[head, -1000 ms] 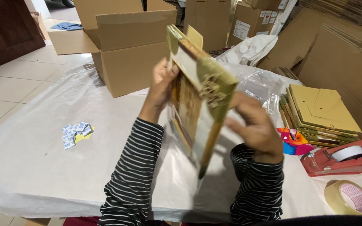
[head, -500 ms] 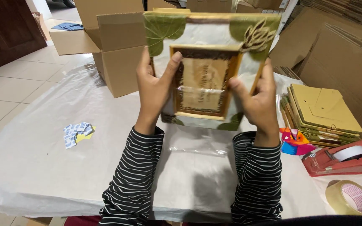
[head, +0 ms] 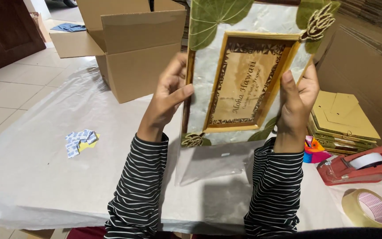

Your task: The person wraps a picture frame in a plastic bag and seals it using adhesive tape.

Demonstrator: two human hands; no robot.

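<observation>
I hold a decorated picture frame (head: 244,75) upright in front of me, its face toward me. It has a pearly white surface, green leaf corners, a wooden inner border and twisted fibre ornaments. My left hand (head: 168,98) grips its left edge, thumb on the front. Gripping the right edge is my right hand (head: 296,102). A clear plastic bag (head: 208,161) hangs from the frame's bottom down to the table. Both my sleeves are black with white stripes.
An open cardboard box (head: 133,57) stands on the white-covered table (head: 36,177) behind the frame. Small blue and yellow packets (head: 80,140) lie at left. At right are a stack of flat yellowish cards (head: 341,119), a red tape dispenser (head: 359,164), a tape roll (head: 368,208) and more cardboard.
The frame was turned from edge-on to facing me, then brought closer and slightly lower. Both hands kept their hold on its sides.
</observation>
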